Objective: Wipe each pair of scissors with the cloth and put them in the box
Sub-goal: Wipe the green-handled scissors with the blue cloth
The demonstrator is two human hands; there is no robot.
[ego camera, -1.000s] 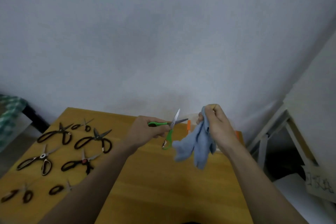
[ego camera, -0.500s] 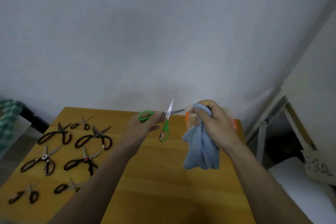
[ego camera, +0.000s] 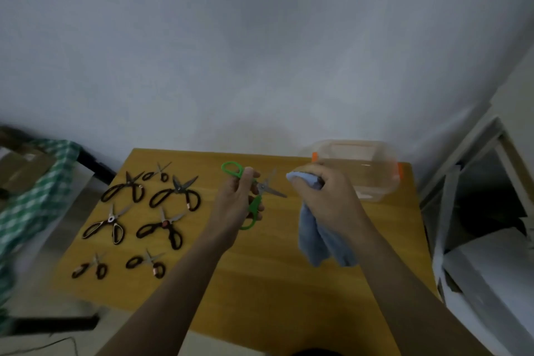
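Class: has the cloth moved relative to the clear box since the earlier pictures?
Yes. The cloth now hangs lower and nearer, below the box.

Head-worn view, forward-down over table (ego camera: 260, 283)

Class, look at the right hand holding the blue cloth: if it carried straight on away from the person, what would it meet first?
Probably the clear box, which sits just beyond the right hand; depth is uncertain.

I grip green plastic-handled scissors (ego camera: 249, 195) and a pale blue cloth (ego camera: 320, 240); left of them on the yellow-brown wooden table (ego camera: 274, 283) lie black-handled scissors (ego camera: 174, 195), beyond its left edge a green-and-white checked fabric (ego camera: 37, 196).
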